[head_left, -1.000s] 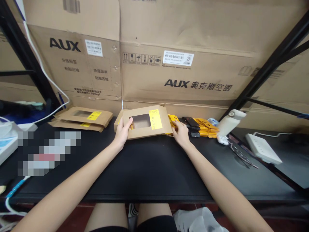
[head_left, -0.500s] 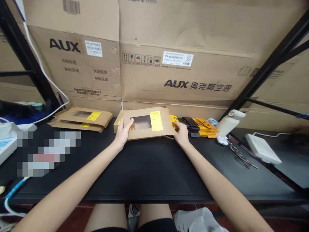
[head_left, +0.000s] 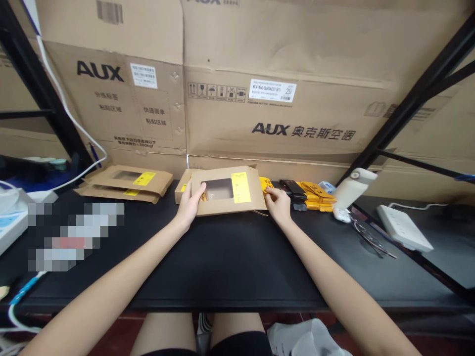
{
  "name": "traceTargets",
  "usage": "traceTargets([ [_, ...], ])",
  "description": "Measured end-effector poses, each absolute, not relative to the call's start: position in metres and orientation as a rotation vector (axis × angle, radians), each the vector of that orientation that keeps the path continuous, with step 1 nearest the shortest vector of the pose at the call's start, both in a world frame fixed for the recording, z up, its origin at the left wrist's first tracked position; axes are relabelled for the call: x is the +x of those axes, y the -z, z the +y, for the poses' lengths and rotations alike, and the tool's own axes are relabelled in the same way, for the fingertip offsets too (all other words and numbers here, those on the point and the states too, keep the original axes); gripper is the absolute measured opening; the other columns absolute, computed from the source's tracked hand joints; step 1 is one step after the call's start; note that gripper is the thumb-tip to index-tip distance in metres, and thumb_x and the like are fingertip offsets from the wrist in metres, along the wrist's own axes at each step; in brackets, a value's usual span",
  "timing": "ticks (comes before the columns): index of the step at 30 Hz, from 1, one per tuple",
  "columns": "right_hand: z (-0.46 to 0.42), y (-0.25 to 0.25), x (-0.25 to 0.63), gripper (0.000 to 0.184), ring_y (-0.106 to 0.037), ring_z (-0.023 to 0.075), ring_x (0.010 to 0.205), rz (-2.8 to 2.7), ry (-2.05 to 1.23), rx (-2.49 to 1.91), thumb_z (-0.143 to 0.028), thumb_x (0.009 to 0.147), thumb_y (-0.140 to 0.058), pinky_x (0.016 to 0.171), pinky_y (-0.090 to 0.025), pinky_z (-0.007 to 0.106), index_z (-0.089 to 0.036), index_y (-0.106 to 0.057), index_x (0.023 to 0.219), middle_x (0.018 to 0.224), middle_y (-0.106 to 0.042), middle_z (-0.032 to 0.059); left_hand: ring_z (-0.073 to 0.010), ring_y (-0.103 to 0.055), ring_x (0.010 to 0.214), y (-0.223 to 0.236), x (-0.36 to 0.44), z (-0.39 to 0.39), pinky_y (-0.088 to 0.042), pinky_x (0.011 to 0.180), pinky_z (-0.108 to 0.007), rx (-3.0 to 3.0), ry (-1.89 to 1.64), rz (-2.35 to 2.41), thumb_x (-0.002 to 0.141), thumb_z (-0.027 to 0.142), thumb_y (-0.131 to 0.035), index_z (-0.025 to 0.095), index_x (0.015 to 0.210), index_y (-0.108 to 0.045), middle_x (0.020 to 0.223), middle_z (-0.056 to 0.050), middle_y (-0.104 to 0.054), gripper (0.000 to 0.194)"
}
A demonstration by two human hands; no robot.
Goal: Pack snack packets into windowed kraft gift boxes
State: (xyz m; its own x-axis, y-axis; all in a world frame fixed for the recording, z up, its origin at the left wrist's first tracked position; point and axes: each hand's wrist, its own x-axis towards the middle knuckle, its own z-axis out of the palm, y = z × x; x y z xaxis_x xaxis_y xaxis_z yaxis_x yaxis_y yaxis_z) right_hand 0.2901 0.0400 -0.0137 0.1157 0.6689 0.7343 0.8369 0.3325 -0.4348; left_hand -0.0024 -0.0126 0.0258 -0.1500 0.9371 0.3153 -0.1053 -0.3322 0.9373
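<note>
A flat brown cardboard sleeve (head_left: 226, 207) with a cut-out window and a yellow label is lifted at the back of the black table (head_left: 230, 262). My left hand (head_left: 189, 203) grips its left edge, thumb on top. My right hand (head_left: 278, 203) pinches its right edge. Under the sleeve lies another brown sleeve (head_left: 182, 185), mostly hidden. Yellow packets (head_left: 315, 194) and a black flat object (head_left: 293, 187) lie just right of my right hand.
Two more windowed sleeves (head_left: 128, 182) are stacked at the back left. Large AUX cartons (head_left: 260, 99) wall off the back. A white bottle (head_left: 354, 188), scissors (head_left: 371, 240) and a white power strip (head_left: 403, 228) lie at right. Black rack posts (head_left: 415, 99) frame both sides.
The sleeve has tilted up and shifted slightly toward me. My right hand moved from the yellow packets onto the sleeve's right edge. My left hand stayed on the left edge.
</note>
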Motion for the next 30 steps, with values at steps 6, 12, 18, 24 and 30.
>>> traceTargets([
  [6, 0.038, 0.013, 0.288, 0.022, -0.065, 0.0238, 0.094, -1.517, 0.182, -1.339, -0.021, 0.073, -0.050, 0.088, -0.049, 0.041, -0.017, -0.071, 0.081, 0.094, -0.072, 0.0084, -0.0226, -0.049, 0.125, -0.028, -0.002, -0.014, -0.037, 0.105, -0.033, 1.278, -1.609, 1.033, 0.083, 0.041, -0.057, 0.021, 0.125, -0.052, 0.132, -0.007, -0.056, 0.047],
  [12, 0.039, 0.013, 0.289, 0.010, -0.066, 0.0237, 0.097, -1.341, -0.074, -1.168, -0.021, 0.069, -0.058, 0.091, -0.049, 0.041, -0.015, -0.064, 0.073, 0.099, -0.071, 0.0134, -0.0239, -0.049, 0.125, -0.027, -0.002, -0.015, -0.037, 0.105, -0.034, 1.279, -1.586, 1.056, 0.082, 0.042, -0.057, 0.021, 0.125, -0.053, 0.132, -0.007, -0.057, 0.048],
  [18, 0.040, 0.010, 0.287, 0.019, -0.066, 0.0231, 0.100, -1.230, -0.283, -1.042, -0.030, 0.069, -0.064, 0.090, -0.050, 0.041, -0.018, -0.049, 0.070, 0.104, -0.069, 0.0149, -0.0243, -0.049, 0.125, -0.027, -0.001, -0.015, -0.036, 0.106, -0.035, 1.258, -1.584, 1.048, 0.081, 0.042, -0.059, 0.021, 0.125, -0.053, 0.132, -0.008, -0.056, 0.048],
  [24, 0.030, -0.002, 0.278, 0.018, -0.063, 0.0196, 0.105, -1.121, -0.195, -0.980, -0.030, 0.077, -0.058, 0.095, -0.046, 0.038, -0.019, -0.044, 0.079, 0.107, -0.066, 0.0131, -0.0239, -0.050, 0.124, -0.026, -0.002, -0.012, -0.036, 0.106, -0.035, 1.262, -1.605, 1.044, 0.081, 0.040, -0.059, 0.020, 0.123, -0.054, 0.131, -0.008, -0.058, 0.046],
  [30, 0.023, -0.020, 0.284, 0.018, -0.059, 0.0163, 0.102, -0.764, -0.020, -1.114, -0.037, 0.082, -0.052, 0.098, -0.044, 0.037, -0.021, -0.042, 0.084, 0.102, -0.061, 0.0056, -0.0232, -0.050, 0.124, -0.026, -0.002, -0.012, -0.038, 0.105, -0.033, 1.266, -1.627, 1.033, 0.082, 0.039, -0.059, 0.020, 0.123, -0.054, 0.131, -0.007, -0.057, 0.045],
])
